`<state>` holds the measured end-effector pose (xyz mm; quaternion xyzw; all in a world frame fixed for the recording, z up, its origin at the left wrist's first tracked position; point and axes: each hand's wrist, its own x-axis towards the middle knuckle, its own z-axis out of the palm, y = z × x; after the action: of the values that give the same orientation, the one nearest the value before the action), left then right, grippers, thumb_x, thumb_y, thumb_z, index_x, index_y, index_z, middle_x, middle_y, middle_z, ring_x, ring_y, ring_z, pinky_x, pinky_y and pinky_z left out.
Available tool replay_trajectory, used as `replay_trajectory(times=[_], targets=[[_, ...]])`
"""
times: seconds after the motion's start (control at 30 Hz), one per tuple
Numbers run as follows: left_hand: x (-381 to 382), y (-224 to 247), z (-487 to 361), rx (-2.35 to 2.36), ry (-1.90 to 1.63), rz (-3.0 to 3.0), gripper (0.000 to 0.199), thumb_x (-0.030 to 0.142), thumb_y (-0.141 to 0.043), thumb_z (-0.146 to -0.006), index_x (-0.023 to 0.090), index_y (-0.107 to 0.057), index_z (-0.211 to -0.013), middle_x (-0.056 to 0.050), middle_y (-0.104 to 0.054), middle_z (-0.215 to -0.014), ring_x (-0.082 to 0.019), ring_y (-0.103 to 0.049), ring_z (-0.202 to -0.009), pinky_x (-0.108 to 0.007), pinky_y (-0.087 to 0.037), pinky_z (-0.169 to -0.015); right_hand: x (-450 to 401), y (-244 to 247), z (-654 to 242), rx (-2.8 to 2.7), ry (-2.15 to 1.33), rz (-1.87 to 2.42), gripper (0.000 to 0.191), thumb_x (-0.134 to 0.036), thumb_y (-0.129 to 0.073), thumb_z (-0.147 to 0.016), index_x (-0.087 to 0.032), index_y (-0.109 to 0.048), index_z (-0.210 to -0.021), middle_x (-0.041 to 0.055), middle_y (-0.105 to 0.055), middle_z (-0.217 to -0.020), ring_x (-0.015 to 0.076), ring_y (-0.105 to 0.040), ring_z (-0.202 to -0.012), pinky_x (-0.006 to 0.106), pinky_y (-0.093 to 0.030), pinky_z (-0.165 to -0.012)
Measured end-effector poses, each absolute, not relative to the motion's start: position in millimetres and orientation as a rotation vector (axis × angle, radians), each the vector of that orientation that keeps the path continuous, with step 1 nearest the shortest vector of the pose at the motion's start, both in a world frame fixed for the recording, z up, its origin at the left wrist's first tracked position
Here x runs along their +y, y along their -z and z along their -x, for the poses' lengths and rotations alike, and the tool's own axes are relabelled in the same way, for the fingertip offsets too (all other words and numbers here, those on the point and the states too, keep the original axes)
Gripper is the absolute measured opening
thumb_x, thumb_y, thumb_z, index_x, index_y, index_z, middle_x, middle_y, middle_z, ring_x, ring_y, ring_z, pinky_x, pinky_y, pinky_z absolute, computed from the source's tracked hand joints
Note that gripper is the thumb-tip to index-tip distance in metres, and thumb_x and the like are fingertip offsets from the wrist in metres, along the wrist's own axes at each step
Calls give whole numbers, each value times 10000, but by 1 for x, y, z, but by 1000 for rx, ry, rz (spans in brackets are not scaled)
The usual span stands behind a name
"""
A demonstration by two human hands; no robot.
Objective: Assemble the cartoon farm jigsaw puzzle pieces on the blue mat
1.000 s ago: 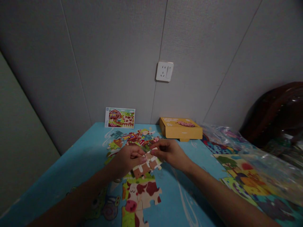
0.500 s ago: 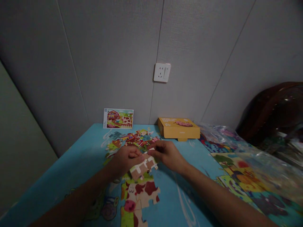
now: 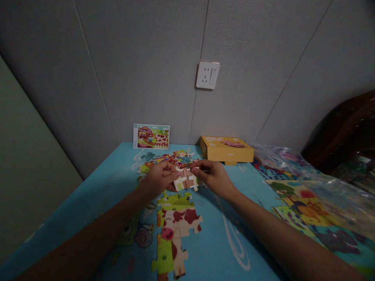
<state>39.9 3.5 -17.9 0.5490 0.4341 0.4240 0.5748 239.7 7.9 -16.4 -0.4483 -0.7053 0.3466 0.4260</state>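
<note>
Between both hands are joined puzzle pieces (image 3: 187, 180) in cream, brown and pale green, held up off the table. My left hand (image 3: 160, 176) pinches their left edge, thumb on top. My right hand (image 3: 211, 175) grips the right edge the same way, its fingers curled behind. Below the hands lies a partly joined cow puzzle (image 3: 178, 218), with a cow's head, brown patches and green grass. Loose puzzle pieces (image 3: 175, 157) are heaped behind the hands, partly hidden by them.
A farm picture card (image 3: 151, 136) leans against the wall beside a yellow box (image 3: 227, 149). Plastic-wrapped colourful puzzle sheets (image 3: 304, 203) lie along the right side. The blue table cover (image 3: 222, 242) has printed figures. A wall socket (image 3: 208, 75) is above.
The held pieces have been lifted away from the cow puzzle, uncovering its grassy top edge, and turned more level. Both hands still hold them. The camera view has tilted slightly down.
</note>
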Motion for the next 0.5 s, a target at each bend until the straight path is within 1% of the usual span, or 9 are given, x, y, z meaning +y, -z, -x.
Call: replay_trajectory(times=[0.17, 0.27, 0.33, 0.43, 0.5], targets=[[2, 16, -37, 1028, -1021, -1269, 444, 429, -784, -593, 168, -459, -747, 6, -639, -564, -113, -588, -445, -251, -542, -463, 9, 17, -242, -1751, -799, 1172, 273, -352, -618, -807, -140, -719, -945, 68, -665, -769, 151, -541, -663, 263, -395, -574], [2, 14, -36, 1030, -1028, -1266, 405, 392, -767, -616, 165, -464, -759, 9, -637, -558, -107, -577, -435, -224, -516, -436, 10, 16, -243, -1781, -796, 1185, 268, -335, -610, -816, -129, -716, -950, 66, -650, -751, 137, -514, -635, 262, -373, -550], [1, 14, -37, 1048, -1044, -1270, 377, 365, -754, -636, 160, -484, -802, 5, -646, -580, -107, -576, -435, -215, -502, -424, 10, 16, -242, -1813, -823, 1177, 257, -319, -602, -823, -126, -712, -953, 64, -639, -746, 125, -491, -611, 260, -358, -529], [3, 16, -37, 1083, -1061, -1271, 399, 336, -739, -648, 150, -523, -928, -14, -673, -651, -134, -603, -472, -247, -521, -440, 7, 14, -239, -1850, -910, 1171, 247, -299, -607, -819, -123, -696, -967, 50, -613, -729, 105, -471, -568, 251, -358, -495], [5, 18, -37, 1102, -1057, -1260, 415, 324, -732, -643, 142, -539, -962, -24, -680, -679, -155, -618, -498, -275, -535, -456, 4, 11, -237, -1844, -1034, 1155, 282, -291, -624, -802, -112, -669, -1015, 33, -584, -711, 94, -481, -532, 247, -387, -478]])
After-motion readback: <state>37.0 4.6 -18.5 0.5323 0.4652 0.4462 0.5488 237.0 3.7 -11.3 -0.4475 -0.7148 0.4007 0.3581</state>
